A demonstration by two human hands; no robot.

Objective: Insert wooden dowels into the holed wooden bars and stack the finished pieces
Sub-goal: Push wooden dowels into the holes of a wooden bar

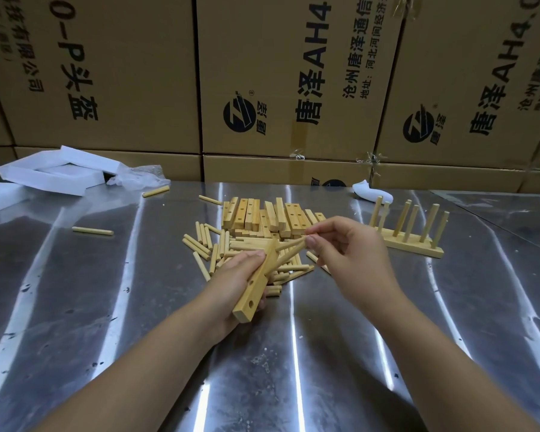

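Note:
My left hand (pixel 231 282) grips a holed wooden bar (pixel 256 283), held slanted above the metal table (pixel 106 307). Two dowels stick out of the bar's far end toward the right. My right hand (pixel 346 251) pinches the tip of the upper dowel (pixel 290 244) between thumb and forefinger. Below the hands lies a loose pile of dowels (pixel 209 247). Behind it sits a heap of holed bars (pixel 262 216). A finished piece (pixel 415 244) with several upright dowels stands at the right.
Two stray dowels (pixel 92 231) lie at the left, another (pixel 156 191) farther back. White foam packing (pixel 60 173) and a plastic bag (pixel 141 179) sit at the back left. Cardboard boxes (pixel 278 88) wall off the rear of the table.

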